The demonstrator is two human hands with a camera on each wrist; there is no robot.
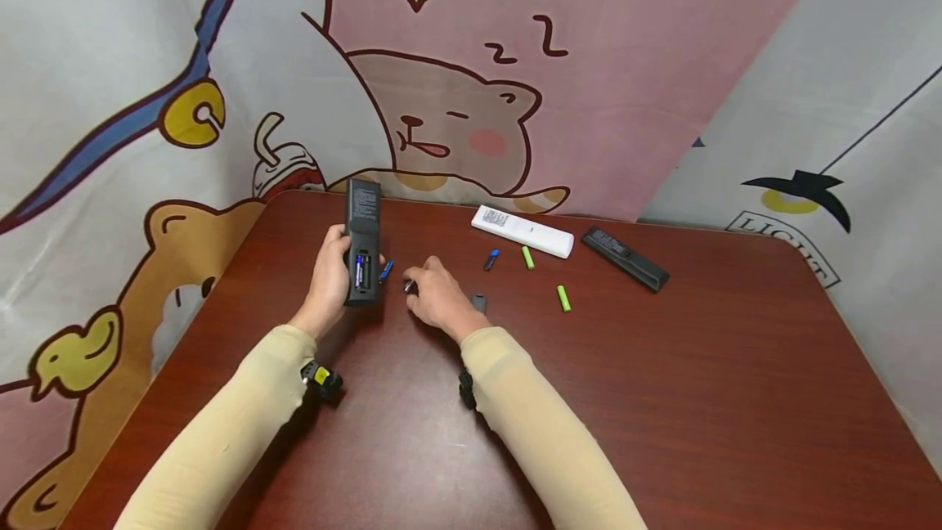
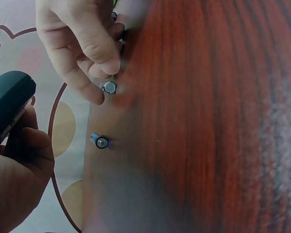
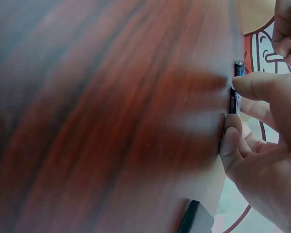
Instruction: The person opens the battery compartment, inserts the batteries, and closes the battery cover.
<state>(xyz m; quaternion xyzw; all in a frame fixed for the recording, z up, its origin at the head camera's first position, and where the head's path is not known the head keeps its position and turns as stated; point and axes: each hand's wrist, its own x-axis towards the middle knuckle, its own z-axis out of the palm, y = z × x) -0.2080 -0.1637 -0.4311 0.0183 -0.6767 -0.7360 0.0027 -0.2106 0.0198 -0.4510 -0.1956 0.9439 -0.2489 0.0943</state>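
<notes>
In the head view, the left fingers [image 1: 336,242] grip a dark remote [image 1: 363,203] by its sides, the open bay and its seated battery [image 1: 360,272] left uncovered beside them; the casing looks stiff, light and rather smooth, so its long edges, away from the bay, seem the right hold. The right fingers [image 1: 423,271] are bent low over the counter [image 1: 662,399], a dark battery [image 1: 410,286] between their tips; such a cell is probably small, rigid and apt to roll, best taken around the middle of its barrel. A blue battery [image 1: 386,271] lies between the two sets of fingers, nearer the left. In the left wrist view, the remote fills the left fingers' grasp, the dark battery's pale end shows among the right fingertips, and the blue battery lies on the counter apart from both. In the right wrist view, the dark battery sits between the right fingertips, with the blue battery just beyond them; whether they pinch it or merely flank it, I cannot tell.
</notes>
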